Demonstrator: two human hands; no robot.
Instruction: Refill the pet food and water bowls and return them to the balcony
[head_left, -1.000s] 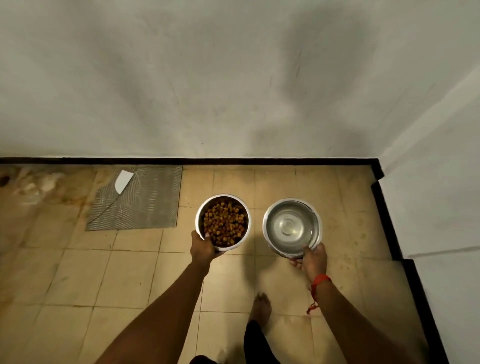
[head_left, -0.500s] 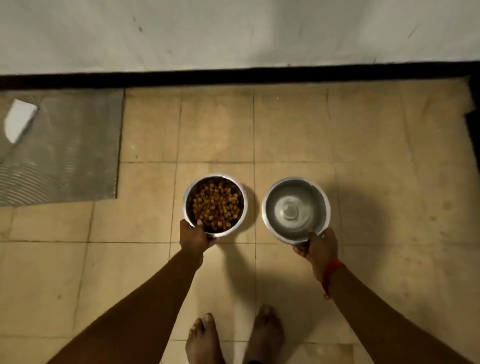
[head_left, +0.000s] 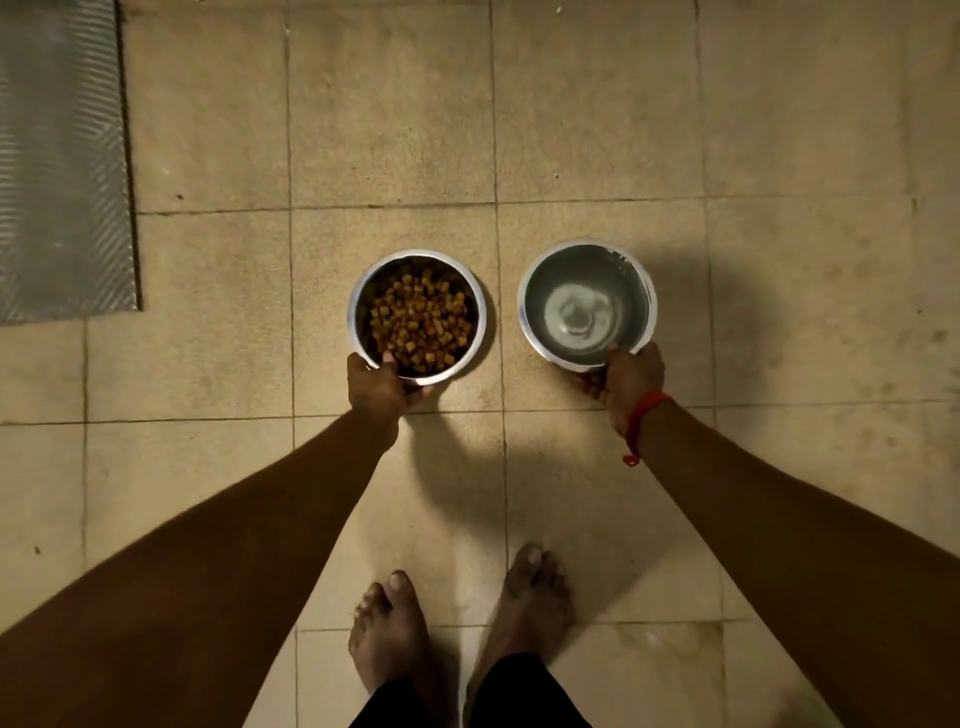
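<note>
A steel food bowl (head_left: 358, 306) full of brown kibble is low over the beige tiled floor, and my left hand (head_left: 375, 387) grips its near rim with the thumb inside. To its right a steel water bowl (head_left: 647, 291) holds clear water; my right hand (head_left: 626, 382), with a red thread at the wrist, grips its near rim. Both bowls are upright and side by side, a small gap between them. Whether they touch the floor I cannot tell.
A grey striped mat (head_left: 62, 156) lies on the tiles at the upper left. My bare feet (head_left: 457, 629) stand just behind the bowls. Bare tiles (head_left: 597, 104) stretch ahead of the bowls and to the right.
The view has tilted down and closer to the floor; the wall and black skirting have left the frame. Both bowls have come lower toward the tiles, still held by their rims.
</note>
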